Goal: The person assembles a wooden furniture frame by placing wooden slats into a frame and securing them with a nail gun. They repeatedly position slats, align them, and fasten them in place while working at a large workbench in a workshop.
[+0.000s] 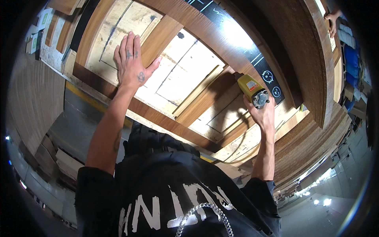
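Head view: left hand (131,67) spreads over wooden frame (160,117), right hand (262,114) grips yellow tool (248,83), grey floor (87,118) below.

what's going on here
A person's right hand grips a yellow power tool with a round grey end, its nose close to a flat brown wooden frame. The left hand is open by one of the frame's brown wooden crosspieces. Whether the nose touches the wood is hard to tell.
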{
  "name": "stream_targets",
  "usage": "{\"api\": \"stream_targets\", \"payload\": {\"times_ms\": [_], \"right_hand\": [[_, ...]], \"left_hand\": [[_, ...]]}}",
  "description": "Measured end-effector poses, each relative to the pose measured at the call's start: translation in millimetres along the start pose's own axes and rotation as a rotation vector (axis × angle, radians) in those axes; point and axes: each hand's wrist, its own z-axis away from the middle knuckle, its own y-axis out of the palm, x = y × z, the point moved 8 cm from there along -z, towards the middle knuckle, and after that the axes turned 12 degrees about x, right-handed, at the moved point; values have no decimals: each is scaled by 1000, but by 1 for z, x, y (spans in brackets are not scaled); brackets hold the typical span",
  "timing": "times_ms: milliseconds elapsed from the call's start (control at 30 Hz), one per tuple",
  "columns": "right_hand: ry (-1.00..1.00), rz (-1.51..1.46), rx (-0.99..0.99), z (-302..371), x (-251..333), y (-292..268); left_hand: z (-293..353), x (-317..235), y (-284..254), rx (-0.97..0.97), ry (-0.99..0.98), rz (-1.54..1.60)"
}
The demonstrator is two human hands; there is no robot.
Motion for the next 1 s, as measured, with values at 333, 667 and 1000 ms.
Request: {"api": "stream_targets", "payload": {"times_ms": [333,667,1000], "right_hand": [[-45,16,-51,-4,29,6],[195,-140,-75,62,31,69],[78,-186,-105,12,142,74]], "left_hand": [[0,2,4,44,-22,-28],[-1,4,1,58,-14,11],[-82,126,-61,-101,134,50]]}}
